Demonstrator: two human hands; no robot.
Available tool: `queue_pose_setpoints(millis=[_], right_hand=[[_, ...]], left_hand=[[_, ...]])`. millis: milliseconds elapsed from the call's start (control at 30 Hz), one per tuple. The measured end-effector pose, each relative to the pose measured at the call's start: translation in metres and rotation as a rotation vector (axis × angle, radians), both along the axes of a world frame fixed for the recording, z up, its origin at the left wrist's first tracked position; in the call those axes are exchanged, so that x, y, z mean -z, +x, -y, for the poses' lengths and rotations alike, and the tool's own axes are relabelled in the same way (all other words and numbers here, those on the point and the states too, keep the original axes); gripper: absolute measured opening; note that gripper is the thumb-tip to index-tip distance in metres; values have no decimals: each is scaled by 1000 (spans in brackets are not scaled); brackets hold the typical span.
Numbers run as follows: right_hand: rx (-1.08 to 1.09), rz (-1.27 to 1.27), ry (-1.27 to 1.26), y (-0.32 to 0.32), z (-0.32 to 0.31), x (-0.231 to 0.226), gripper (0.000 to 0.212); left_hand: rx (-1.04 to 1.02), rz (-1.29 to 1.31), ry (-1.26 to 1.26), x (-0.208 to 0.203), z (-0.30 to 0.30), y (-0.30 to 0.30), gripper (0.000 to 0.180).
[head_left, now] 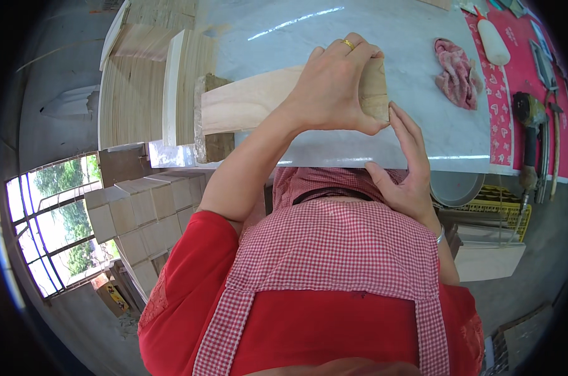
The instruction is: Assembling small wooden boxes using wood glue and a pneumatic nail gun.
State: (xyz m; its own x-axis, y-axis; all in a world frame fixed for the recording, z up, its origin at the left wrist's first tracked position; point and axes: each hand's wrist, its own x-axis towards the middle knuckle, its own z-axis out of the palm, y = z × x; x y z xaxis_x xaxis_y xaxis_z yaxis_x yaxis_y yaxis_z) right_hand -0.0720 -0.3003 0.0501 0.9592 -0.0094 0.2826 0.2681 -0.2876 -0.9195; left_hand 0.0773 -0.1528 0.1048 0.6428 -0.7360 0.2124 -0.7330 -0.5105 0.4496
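A pale wooden plank lies across the white tabletop, its left end resting on a darker wood block. My left hand, with a gold ring on one finger, is clamped over the plank's right end and covers most of it. My right hand, a bracelet at the wrist, is just below at the table's near edge. Its fingers are stretched out and the fingertips touch the plank's lower right corner. It holds nothing. My red shirt and checked apron fill the lower part of the view.
Stacked wooden boards stand at the table's left end. A pink rag and a white bottle lie to the right, beside a red cloth with a power tool. Below are wood blocks and a yellow crate.
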Motion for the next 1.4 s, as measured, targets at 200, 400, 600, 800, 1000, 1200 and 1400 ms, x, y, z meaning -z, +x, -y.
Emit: queue_pose_setpoints(millis=[200, 400, 600, 800, 1000, 1200, 1400], right_hand=[[65, 121, 14, 17, 8, 1, 74], [29, 125, 117, 53, 1, -8, 80], [59, 70, 91, 51, -3, -1, 88], [69, 77, 72, 20, -11, -12, 89], [-14, -20, 71, -16, -1, -19, 83], [51, 10, -124, -20, 25, -18, 70], [808, -46, -910, -9, 188, -6, 59]], left_hand=[[-17, -7, 7, 2, -2, -3, 75], [-35, -19, 14, 2, 4, 1, 75], [-45, -30, 14, -2, 6, 4, 72], [-30, -49, -12, -9, 4, -4, 76], [-60, -81, 43, -10, 1, -9, 78], [-65, -82, 53, -9, 4, -7, 80], [-73, -72, 70, -11, 5, -7, 80]])
